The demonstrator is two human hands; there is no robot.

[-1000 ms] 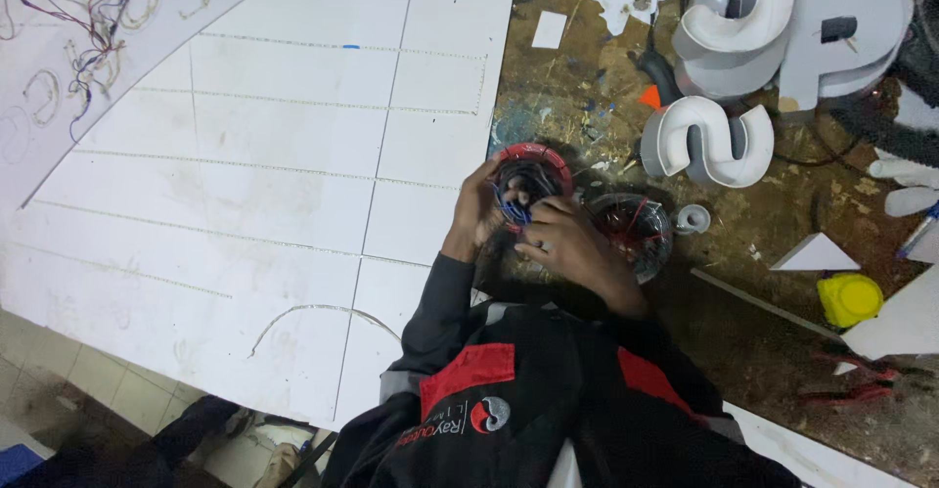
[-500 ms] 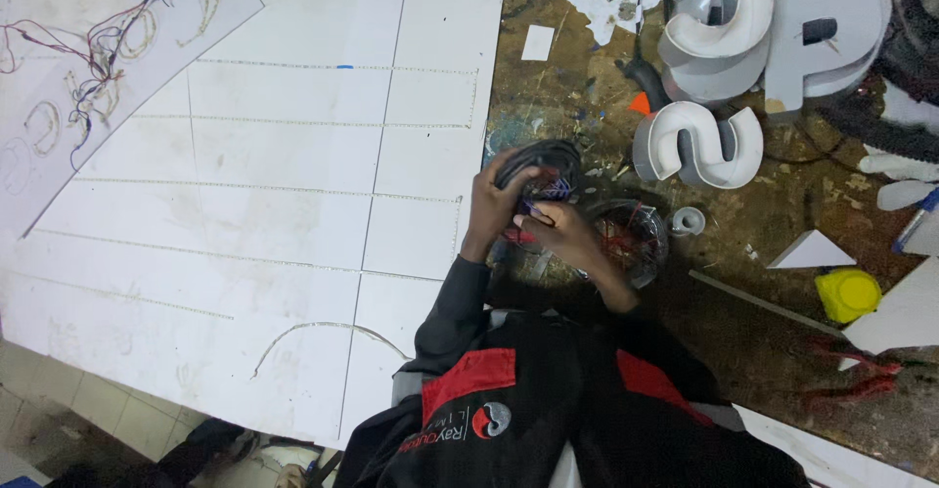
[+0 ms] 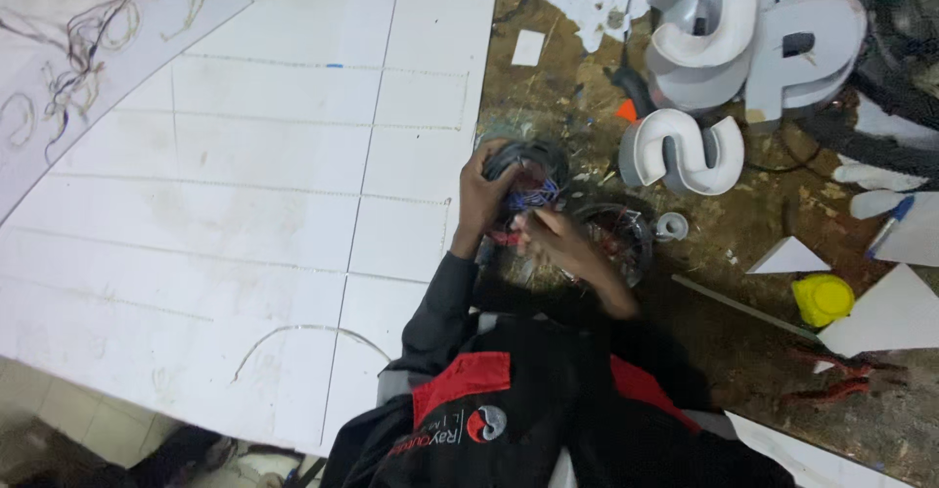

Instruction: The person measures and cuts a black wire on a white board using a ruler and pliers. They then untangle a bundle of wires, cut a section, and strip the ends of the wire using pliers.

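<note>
Head view: the left hand (image 3: pixel 482 195) is closed around the left edge of a dark wire coil (image 3: pixel 523 170), which sits upright against the palm at the boundary between the white panel (image 3: pixel 245 175) and the bare counter (image 3: pixel 558 97). The right hand (image 3: pixel 558 242) lies just below and to the right of the coil, its fingers pinched narrowly on a bundle of blue wire ends (image 3: pixel 541 195) that emerges from the coil's centre; motion blur prevents a finer reading of the grip. A second coil with red wire (image 3: pixel 616 239) lies flat on the counter, just beside and partly under the right hand. A small roll of tape (image 3: pixel 672 226) rests near that coil's right side. White channel letters (image 3: pixel 685 151) stand above and to the right, well apart from both hands. A yellow cap-shaped object (image 3: pixel 824 299), red-handled pliers (image 3: pixel 841 376) and white offcuts (image 3: pixel 787 255) lie further right. A loose wire tangle (image 3: pixel 88 38) lies on a separate sheet at the upper left. The person wears a black and red jacket (image 3: pixel 509 420).
</note>
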